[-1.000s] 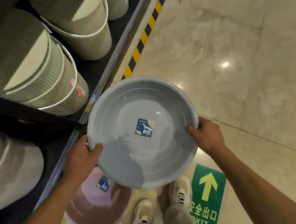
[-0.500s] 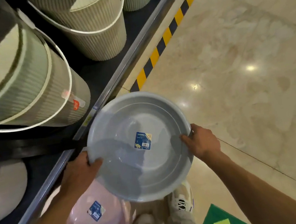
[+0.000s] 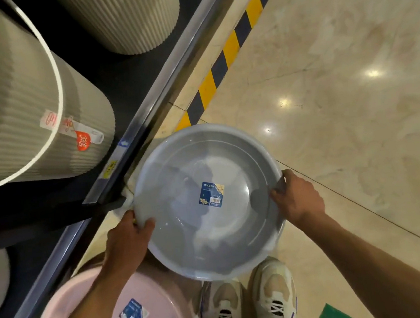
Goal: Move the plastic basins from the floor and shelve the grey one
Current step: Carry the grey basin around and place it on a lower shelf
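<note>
A round grey plastic basin (image 3: 183, 208) with a blue sticker inside hangs level above the floor, held by both hands. My left hand (image 3: 126, 238) grips its near-left rim, thumb inside. On the right rim my right hand (image 3: 297, 197) holds the same way. A pink basin (image 3: 152, 289) with a blue sticker sits on the floor below my left arm, partly hidden by it. The dark shelf (image 3: 127, 71) with a metal front edge (image 3: 160, 91) runs along the left.
Ribbed beige buckets (image 3: 28, 141) with white handles fill the shelf on the left. Yellow-black tape (image 3: 228, 50) marks the floor along the shelf. Polished stone floor (image 3: 339, 93) spreads to the right. My two shoes (image 3: 250, 307) stand under the basin; a green floor sign corner (image 3: 334, 316) lies beside them.
The view has tilted down and closed in on the shelf. The grey basin, held by both hands throughout, now sits lower and further right, just off the shelf's front edge.
</note>
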A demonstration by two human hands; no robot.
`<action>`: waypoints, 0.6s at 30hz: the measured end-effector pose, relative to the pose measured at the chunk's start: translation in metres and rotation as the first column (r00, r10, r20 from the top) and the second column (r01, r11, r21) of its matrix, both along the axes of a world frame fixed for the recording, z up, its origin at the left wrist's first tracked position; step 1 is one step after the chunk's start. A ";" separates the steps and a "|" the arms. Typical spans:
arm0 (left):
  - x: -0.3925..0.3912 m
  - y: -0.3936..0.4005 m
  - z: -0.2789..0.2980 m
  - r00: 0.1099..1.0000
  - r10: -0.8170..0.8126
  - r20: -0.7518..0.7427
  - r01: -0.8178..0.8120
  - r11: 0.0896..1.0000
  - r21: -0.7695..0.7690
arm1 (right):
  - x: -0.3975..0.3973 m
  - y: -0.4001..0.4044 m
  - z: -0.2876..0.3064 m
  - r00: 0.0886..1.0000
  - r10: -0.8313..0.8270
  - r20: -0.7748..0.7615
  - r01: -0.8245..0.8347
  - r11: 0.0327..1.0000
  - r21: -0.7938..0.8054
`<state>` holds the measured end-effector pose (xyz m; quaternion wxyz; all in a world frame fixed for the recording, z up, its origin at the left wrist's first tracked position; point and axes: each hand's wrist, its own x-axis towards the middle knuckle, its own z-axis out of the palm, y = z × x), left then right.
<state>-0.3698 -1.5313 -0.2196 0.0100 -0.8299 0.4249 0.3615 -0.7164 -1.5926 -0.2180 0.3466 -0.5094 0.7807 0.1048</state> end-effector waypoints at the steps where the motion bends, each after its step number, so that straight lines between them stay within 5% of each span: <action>1: -0.001 -0.002 -0.004 1.000 0.024 -0.020 -0.024 1.000 0.009 | 0.001 0.000 -0.004 1.000 -0.010 0.000 0.010 1.000 0.002; 10: -0.022 -0.014 0.012 0.996 0.080 -0.049 -0.087 0.984 -0.155 | -0.017 0.004 0.008 0.994 -0.109 -0.002 0.109 0.993 -0.037; 18: -0.062 -0.065 0.136 0.976 0.026 -0.217 -0.118 0.898 -0.424 | -0.060 -0.011 0.138 0.958 -0.228 0.174 0.271 0.918 -0.289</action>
